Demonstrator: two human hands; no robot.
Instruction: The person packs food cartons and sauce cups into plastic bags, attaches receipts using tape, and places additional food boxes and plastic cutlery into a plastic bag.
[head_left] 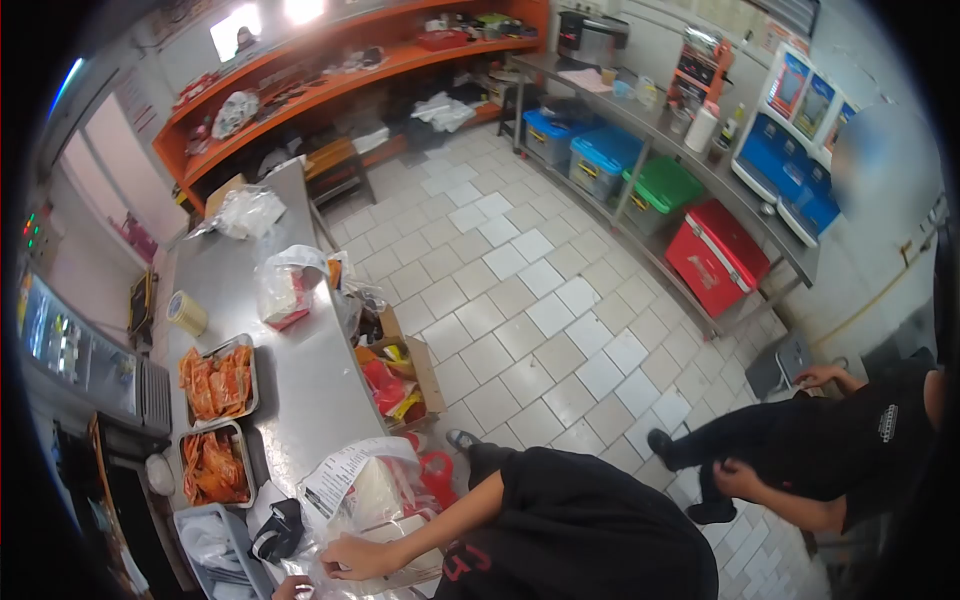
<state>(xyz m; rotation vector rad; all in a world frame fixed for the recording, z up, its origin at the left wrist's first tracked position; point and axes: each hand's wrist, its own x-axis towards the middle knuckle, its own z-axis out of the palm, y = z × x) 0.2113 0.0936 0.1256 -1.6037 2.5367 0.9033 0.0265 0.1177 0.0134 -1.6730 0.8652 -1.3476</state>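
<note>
1. The right hand (355, 558) is seen at the bottom of the frame, left of the middle. It is laid on see-through plastic (312, 558) beside a pale box (415, 570). Its fingers are bent and close together, but whether the plastic is pinched cannot be told.
2. The left hand (292, 588) is mostly cut off by the bottom edge, just left of the other hand. Whether its fingers are apart or together cannot be told.
3. The plastic and the box are at the bottom of the frame, on the metal table (290, 390). A long printed slip (335, 485) is seen just above them.
4. The work looks part done: the slip has been put out, and the plastic is being touched. No finished, shut pack can be made out under the hands — so some work seems to be left there.
5. At the left, two trays of orange food (217, 380) (217, 465) are well filled. A wrapped box (288, 290) is set farther up the table — whether it is finished cannot be told.
</note>
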